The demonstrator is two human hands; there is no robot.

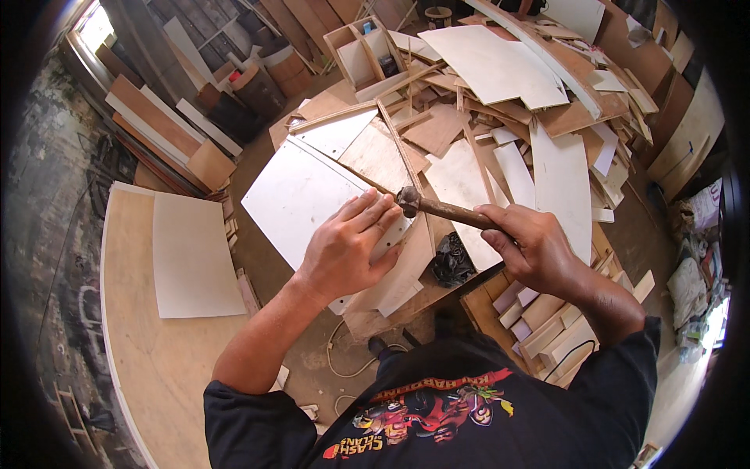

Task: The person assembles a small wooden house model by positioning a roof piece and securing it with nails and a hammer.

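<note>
My right hand [530,241] is closed round the wooden handle of a hammer [449,211]. The hammer's dark metal head is just beyond the fingertips of my left hand [348,246], close to the edge of a white panel [285,195]. That left hand lies on the panel with its fingers stretched out and the thumb off to the side; what is beneath it is hidden. Small dark spots dot the panel. Against its far side sits a frame of thin wooden strips [397,141] around a pale wood sheet [373,160].
A black plastic bag [453,259] lies right of the panel. Offcuts and white boards [492,62] are heaped beyond, with stacked wood blocks [558,332] at the near right. A large curved-looking board [183,352] carries a white sheet [195,258] on the left. A cable [336,363] trails across the floor.
</note>
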